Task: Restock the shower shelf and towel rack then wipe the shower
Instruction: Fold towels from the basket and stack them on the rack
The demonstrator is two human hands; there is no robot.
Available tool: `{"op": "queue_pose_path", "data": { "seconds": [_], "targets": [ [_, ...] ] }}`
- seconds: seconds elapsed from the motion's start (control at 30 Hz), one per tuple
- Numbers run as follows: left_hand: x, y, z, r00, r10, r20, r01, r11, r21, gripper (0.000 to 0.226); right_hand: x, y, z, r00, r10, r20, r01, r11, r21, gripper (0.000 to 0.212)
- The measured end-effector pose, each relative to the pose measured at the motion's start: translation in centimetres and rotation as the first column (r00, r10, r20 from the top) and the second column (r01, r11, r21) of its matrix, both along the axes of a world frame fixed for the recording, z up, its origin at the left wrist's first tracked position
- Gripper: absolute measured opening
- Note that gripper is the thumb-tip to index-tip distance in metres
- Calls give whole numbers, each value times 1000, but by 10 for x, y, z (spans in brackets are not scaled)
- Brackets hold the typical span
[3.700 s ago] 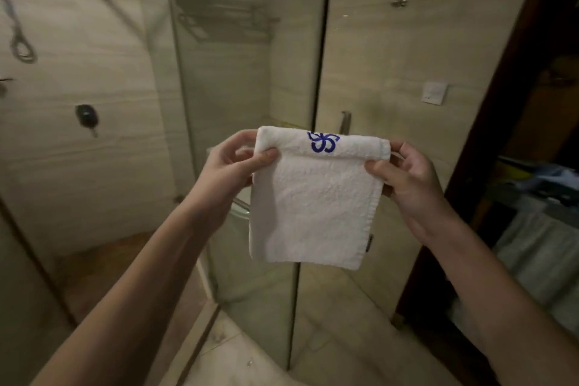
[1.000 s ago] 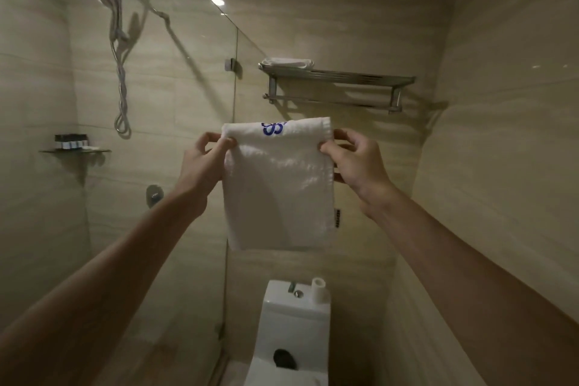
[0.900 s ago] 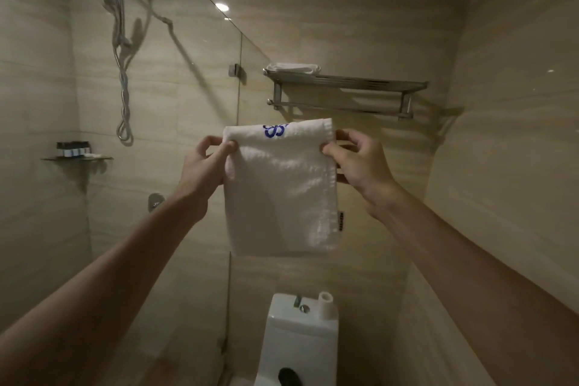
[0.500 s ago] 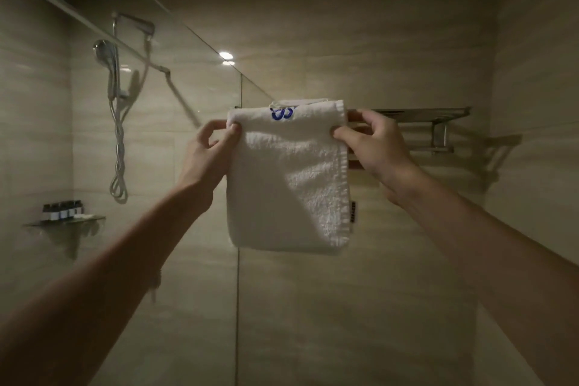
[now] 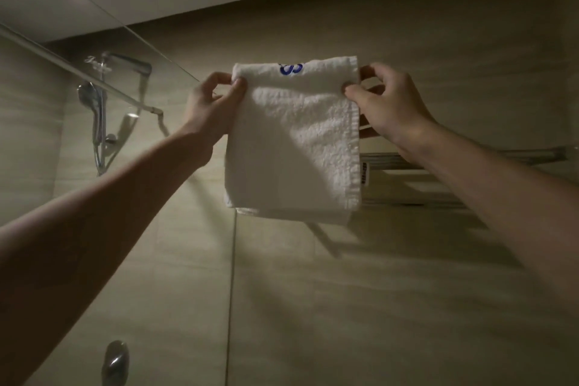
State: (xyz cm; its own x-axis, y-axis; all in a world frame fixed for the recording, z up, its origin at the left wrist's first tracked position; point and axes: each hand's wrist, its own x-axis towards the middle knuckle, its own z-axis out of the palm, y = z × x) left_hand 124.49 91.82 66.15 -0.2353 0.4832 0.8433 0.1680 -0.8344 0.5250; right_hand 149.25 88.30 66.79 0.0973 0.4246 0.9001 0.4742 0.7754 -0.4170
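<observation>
- The folded white towel (image 5: 294,141) is held up in the air between both hands, in front of the beige tiled wall (image 5: 376,291) and just under the ceiling line.
- The left hand (image 5: 210,103) pinches the towel's upper left corner, with the thumb on the front of the cloth and the forefinger curled behind it.
- The right hand (image 5: 388,103) pinches the upper right edge in the same way: the thumb presses the front and the other fingers are bent behind the cloth.
- The towel hangs flat and roughly square. A blue emblem (image 5: 290,67) sits at the fold along its top edge, and a small dark label (image 5: 364,173) sticks out from its right side.
- The metal towel rack (image 5: 470,160) runs along the wall to the right of the towel, partly behind the right forearm. The towel's lower half covers the rack's left end, while its top edge stands above the bars. Whether the cloth touches the rack cannot be told.
- To the left, a handheld shower head (image 5: 91,97) and its hose show through the glass panel (image 5: 188,260), whose vertical edge drops below the towel.
- A round metal wall fitting (image 5: 116,360) sits low on the left, behind the glass.
</observation>
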Motion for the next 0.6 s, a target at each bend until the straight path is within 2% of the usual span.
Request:
{"op": "queue_pose_path", "data": {
  "seconds": [0.17, 0.4, 0.6],
  "targets": [
    [1, 63, 36, 1000, 2, -17, -1, 998, 60, 28, 0, 52, 38, 999, -52, 14, 52, 997, 52, 21],
    [-2, 162, 83, 999, -45, -11, 46, 992, 119, 38, -7, 131, 90, 989, -138, 44, 137, 990, 28, 16],
    [2, 221, 134, 990, -126, -60, 134, 979, 152, 36, -11, 174, 135, 978, -210, -11, 211, 976, 45, 7]
  ]
}}
